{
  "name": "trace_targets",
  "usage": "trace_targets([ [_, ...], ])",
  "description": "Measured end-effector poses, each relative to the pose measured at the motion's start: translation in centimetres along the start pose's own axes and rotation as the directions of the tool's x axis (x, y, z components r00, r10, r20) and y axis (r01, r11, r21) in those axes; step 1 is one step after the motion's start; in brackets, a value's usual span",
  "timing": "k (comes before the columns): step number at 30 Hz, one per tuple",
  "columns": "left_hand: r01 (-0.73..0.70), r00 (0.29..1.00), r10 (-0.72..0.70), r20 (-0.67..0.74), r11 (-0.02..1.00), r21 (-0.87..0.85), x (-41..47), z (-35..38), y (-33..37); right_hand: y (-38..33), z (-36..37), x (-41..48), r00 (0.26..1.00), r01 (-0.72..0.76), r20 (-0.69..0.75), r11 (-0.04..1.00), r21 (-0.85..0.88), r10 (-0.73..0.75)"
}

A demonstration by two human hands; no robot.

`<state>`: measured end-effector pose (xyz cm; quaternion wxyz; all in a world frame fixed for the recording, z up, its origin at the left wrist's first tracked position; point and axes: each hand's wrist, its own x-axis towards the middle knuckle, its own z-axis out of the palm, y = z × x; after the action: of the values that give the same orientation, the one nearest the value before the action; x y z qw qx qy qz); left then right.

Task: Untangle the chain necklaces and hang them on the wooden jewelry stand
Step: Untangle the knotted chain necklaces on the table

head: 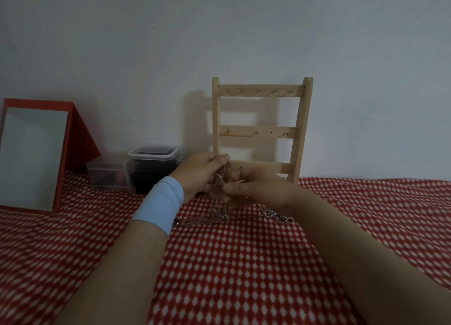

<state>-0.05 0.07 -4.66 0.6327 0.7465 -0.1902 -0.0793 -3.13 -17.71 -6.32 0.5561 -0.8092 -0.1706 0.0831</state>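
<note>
Before the stand (261,132), the left hand (197,172) and right hand (258,189) pinch the tangled necklaces (220,213) (slack on cloth (219,271)).

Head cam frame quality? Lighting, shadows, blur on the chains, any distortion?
Head view: dim, flat light, bluish cast, no glare; the wooden jewelry stand throws a soft shadow leftward on the wall; the chain necklaces blur into a haze between left hand and right hand; wide-angle stretch enlarges the forearms at the bottom edge.
</note>
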Motion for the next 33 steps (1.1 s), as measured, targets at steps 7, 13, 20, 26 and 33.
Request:
trace_targets([
  [7,0.026,0.999,-0.008,-0.044,0.898,0.439,-0.3,-1.7,0.7,-0.7,-0.9,-0.2,0.982,-0.073,-0.169,0.993,0.091,0.087],
  [13,0.022,0.998,-0.058,0.034,0.754,0.656,-0.9,-2.5,1.4,-0.5,-0.8,-0.5,0.984,-0.044,-0.172,0.997,0.060,0.054],
  [20,0.107,0.993,-0.042,-0.113,0.746,0.657,-0.3,-3.1,0.3,0.9,-0.3,0.9,0.929,-0.012,-0.342,0.914,-0.406,-0.140],
  [26,0.272,0.960,-0.211,-0.183,0.563,0.780,-0.3,-4.3,-1.0,1.3,0.5,1.0,0.976,0.065,-0.143,0.854,-0.517,-0.161],
  [33,0.109,0.980,-0.197,0.000,0.546,0.830,-0.8,-2.6,-0.2,1.5,2.5,1.1,0.997,0.077,0.038,0.755,-0.651,-0.069],
])
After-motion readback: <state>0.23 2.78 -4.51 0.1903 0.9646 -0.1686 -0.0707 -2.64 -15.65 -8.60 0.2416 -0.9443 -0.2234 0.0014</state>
